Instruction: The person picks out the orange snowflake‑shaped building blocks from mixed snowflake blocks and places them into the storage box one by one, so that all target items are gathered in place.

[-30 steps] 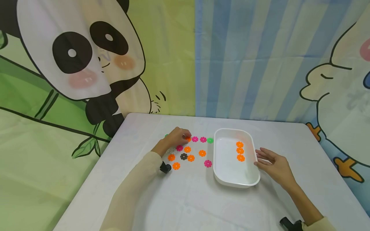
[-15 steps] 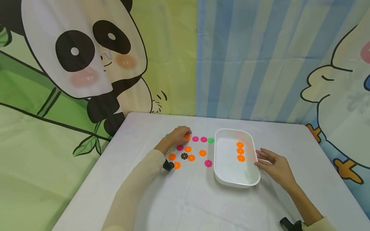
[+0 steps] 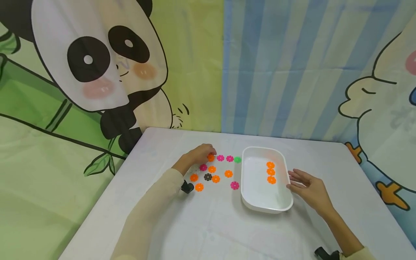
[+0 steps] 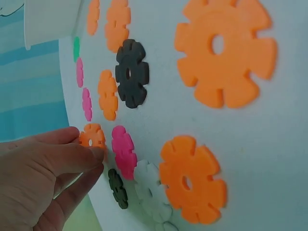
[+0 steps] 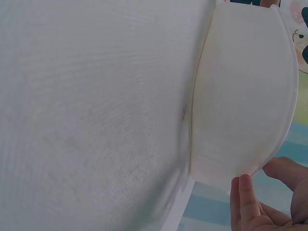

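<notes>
In the left wrist view my left hand (image 4: pixel 53 168) pinches an orange flower-shaped plastic disc (image 4: pixel 97 131) with notched edges, thumb on its near edge and a finger behind. The disc is at the far left of a scattered group on the white table. My right hand (image 3: pixel 310 187) is at the right side of a white plastic tray (image 3: pixel 256 189). In the right wrist view its extended fingers (image 5: pixel 246 197) touch the tray's outer wall, with the thumb at the rim. Several orange discs (image 3: pixel 271 172) lie in a short column inside the tray.
Around the left hand lie more notched discs: pink (image 3: pixel 234 185), green (image 3: pixel 237 159), black (image 3: pixel 208 177) and orange (image 3: pixel 199 187). A whitish disc (image 4: pixel 153 190) shows in the left wrist view. A cartoon-printed curtain (image 3: pixel 191 72) hangs behind the table's far edge.
The left hand stays at the same orange disc, its fingers shifting slightly around it. The right hand and the tray hold their places, while the head view drifts a little.
</notes>
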{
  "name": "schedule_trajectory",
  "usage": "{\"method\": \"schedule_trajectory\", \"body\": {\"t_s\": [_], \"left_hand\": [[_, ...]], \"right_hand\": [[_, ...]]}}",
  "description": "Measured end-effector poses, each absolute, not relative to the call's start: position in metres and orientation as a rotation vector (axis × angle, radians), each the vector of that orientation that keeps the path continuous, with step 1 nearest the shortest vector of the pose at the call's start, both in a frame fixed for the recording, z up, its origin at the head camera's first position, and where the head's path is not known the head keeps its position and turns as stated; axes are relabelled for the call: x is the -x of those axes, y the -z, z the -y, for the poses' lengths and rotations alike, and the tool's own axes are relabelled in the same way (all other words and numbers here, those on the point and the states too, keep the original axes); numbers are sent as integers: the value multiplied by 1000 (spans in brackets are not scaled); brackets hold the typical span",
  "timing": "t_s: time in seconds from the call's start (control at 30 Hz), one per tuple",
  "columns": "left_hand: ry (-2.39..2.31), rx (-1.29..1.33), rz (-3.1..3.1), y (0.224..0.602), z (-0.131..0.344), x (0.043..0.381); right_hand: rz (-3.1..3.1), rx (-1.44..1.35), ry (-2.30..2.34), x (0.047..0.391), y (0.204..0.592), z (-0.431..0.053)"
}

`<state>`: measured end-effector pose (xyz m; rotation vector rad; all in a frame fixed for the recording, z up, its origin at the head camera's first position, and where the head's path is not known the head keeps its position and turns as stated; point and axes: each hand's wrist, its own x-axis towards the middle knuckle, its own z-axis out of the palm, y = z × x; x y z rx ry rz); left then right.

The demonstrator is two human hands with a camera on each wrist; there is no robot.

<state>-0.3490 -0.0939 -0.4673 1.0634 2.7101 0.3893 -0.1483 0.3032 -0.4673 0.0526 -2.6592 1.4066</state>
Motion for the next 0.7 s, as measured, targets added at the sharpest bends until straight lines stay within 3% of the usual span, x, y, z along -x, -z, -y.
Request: {"method": "schedule_trajectory", "body": {"t_s": [0.7], "left_hand": [[-420,-1220,-2645,472,101,352]], "right_hand": [[2682,-24,-1342,148,467,-303]]}}
